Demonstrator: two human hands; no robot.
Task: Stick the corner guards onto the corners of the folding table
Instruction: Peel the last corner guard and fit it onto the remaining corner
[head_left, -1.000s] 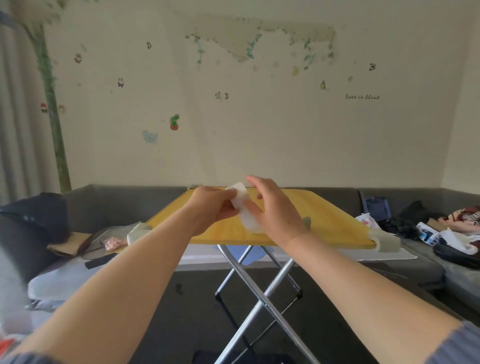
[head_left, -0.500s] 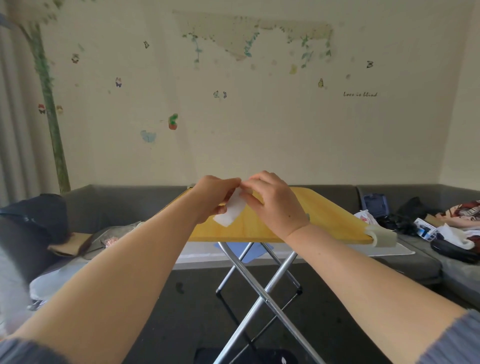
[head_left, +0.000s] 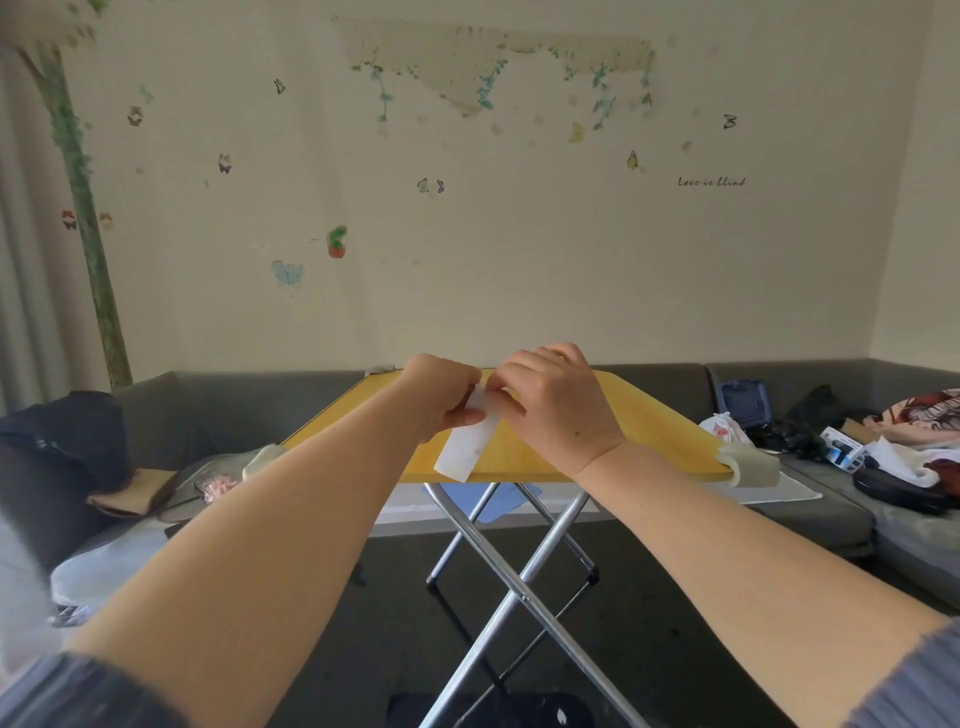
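Observation:
A yellow folding table (head_left: 649, 436) on crossed metal legs stands in front of me. Pale corner guards sit on its near left corner (head_left: 264, 459), its near right corner (head_left: 750, 464) and its far left corner (head_left: 380, 370). Above the tabletop, my left hand (head_left: 441, 397) and my right hand (head_left: 553, 402) pinch the top end of a white strip (head_left: 465, 447) between them. The strip hangs down toward the table's front edge. My right hand hides the far right corner.
A grey sofa (head_left: 810, 499) runs along the wall and round the right side, strewn with bags, a small box and clothes (head_left: 852, 441). A dark bag (head_left: 57, 441) and flat items lie on the left. The floor below is dark.
Both hands have drawn closer together on the white strip's upper end. The strip turned from pointing up to hanging down at an angle between them.

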